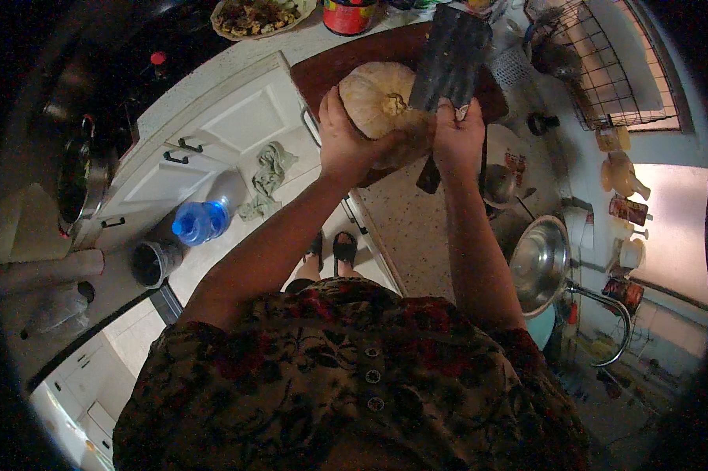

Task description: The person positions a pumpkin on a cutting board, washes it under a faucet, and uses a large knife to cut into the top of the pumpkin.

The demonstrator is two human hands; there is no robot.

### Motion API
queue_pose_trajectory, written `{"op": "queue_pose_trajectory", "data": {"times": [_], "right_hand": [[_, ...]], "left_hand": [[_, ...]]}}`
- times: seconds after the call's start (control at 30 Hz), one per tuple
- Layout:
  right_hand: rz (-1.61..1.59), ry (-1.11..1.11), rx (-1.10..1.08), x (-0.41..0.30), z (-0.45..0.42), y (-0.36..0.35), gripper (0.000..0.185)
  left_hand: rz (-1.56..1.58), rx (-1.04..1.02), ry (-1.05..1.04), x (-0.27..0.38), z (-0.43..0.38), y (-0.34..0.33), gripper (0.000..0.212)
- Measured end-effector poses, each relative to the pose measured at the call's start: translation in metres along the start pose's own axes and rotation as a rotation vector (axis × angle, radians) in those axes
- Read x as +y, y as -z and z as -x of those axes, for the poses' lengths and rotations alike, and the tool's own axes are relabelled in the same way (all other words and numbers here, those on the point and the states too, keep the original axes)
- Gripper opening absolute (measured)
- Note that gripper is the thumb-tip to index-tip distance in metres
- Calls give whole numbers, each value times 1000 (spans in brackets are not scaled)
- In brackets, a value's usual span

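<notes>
A pale tan pumpkin [370, 97] rests on a dark reddish-brown cutting board [317, 73], its stem turned toward the right. My left hand [348, 141] grips its near left side, fingers and thumb spread around the rind. Just right of the stem, my right hand [460, 138] holds a cleaver with a broad dark blade [453, 56] pointing away from me. Whether the blade touches the pumpkin cannot be told. A dark handle end [429, 176] shows below the right hand. Something small and whitish, too unclear to name, shows at the right fingertips.
A red can [348, 16] and a bowl of food [259, 16] stand behind the board. At right are a metal ladle [501, 185], a steel basin [539, 265], a faucet [622, 329] and a wire rack [619, 76]. A blue water bottle [200, 222] and cloth [268, 176] lie on the floor.
</notes>
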State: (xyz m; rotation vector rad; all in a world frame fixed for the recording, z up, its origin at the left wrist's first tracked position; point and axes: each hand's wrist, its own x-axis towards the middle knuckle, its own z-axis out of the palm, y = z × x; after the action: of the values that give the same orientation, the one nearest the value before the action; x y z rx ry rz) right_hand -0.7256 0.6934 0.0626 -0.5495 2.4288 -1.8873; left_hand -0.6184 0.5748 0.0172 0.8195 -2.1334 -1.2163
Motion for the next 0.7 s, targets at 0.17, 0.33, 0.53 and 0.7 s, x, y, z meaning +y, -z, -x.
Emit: {"op": "queue_pose_trajectory", "data": {"times": [0.17,0.33,0.53,0.7], "right_hand": [[-7,46,-4,18,-11,2,6],[-116,10,-91,10,-13,0,8],[-59,64,-98,10,-15,3,13],[94,-63,-105,-12,-7,1,27]], "left_hand": [[-11,-10,-21,-5,-2,-3,122],[-33,7,-61,-10,-3,-3,122],[-69,-25,-25,-3,0,0,124],[-74,-25,-35,-2,-1,1,123]]}}
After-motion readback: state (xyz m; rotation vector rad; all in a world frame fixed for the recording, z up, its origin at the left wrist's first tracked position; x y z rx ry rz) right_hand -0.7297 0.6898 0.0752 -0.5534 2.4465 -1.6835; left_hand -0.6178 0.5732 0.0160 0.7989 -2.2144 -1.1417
